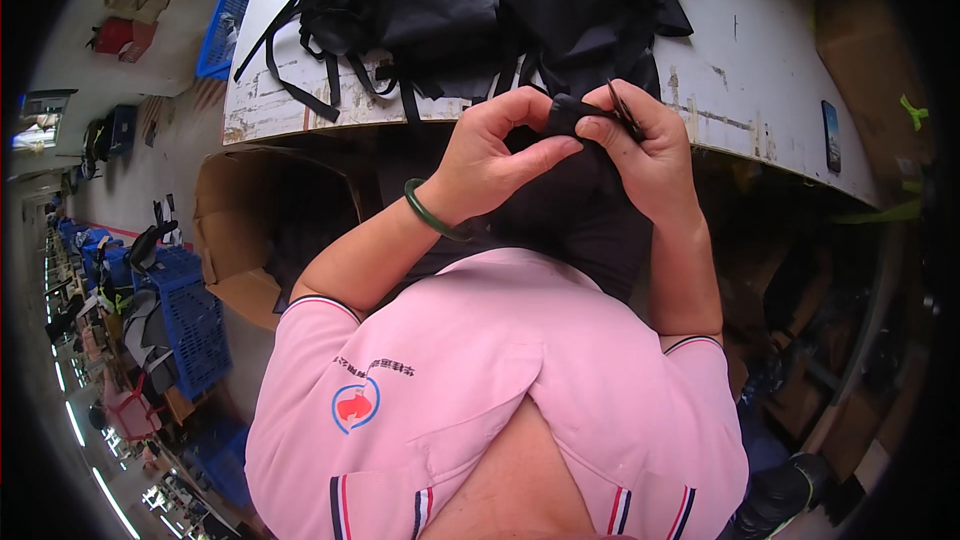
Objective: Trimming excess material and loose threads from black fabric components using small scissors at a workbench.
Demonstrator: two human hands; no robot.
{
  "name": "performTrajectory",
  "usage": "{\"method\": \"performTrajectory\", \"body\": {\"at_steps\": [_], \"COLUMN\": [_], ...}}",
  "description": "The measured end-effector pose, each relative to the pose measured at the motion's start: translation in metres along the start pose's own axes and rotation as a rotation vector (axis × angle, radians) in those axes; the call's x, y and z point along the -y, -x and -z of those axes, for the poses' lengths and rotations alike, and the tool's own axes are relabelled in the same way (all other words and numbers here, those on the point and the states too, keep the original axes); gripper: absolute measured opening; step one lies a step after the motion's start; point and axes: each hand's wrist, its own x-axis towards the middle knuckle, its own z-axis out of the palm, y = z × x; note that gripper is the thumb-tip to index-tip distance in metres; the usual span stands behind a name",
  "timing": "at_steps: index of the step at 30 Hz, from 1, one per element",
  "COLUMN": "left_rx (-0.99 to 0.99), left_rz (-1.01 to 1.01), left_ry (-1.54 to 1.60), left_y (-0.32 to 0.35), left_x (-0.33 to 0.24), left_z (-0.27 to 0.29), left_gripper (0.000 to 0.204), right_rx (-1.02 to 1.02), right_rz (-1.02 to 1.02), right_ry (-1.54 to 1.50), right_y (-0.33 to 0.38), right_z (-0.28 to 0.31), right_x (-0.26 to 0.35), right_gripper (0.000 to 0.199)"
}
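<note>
My left hand, with a green bangle at its wrist, pinches a short black piece of fabric or strap between thumb and fingertips. My right hand is closed at the other end of that piece. A thin pointed metal tool, which looks like thread snips, sticks up from the right fingers; its handle is hidden. Both hands are raised close together in front of the table's near edge. Just beyond them lies a heap of black fabric pieces with hanging straps.
The white worn table spans the far side, with a phone near its right edge. An open cardboard box stands below on the left. Blue crates fill the left side, and another blue basket stands beside the table.
</note>
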Motion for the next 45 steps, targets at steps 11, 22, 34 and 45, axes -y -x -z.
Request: {"method": "performTrajectory", "body": {"at_steps": [11,22,34,45], "left_rx": [0.018,0.242,-0.160,-0.152], "left_rz": [-0.091,-0.082,-0.288,-0.284], "left_ry": [0.177,0.291,0.091,0.064], "left_y": [-0.005,-0.004,-0.004,0.003], "left_x": [0.009,0.010,0.022,0.025], "left_z": [0.007,0.014,0.011,0.003], "left_gripper": [0.012,0.015,0.017,0.019], "right_rx": [-0.077,0.331,0.137,-0.026], "right_rz": [-0.199,-0.663,-0.450,-0.357], "right_ry": [-0.260,-0.964,-0.334,-0.263], "right_y": [0.008,0.008,0.032,0.035], "right_z": [-0.008,0.003,-0.019,-0.039], "right_x": [0.001,-0.028,0.005,-0.011], "right_gripper": [0.015,0.009,0.033,0.030]}}
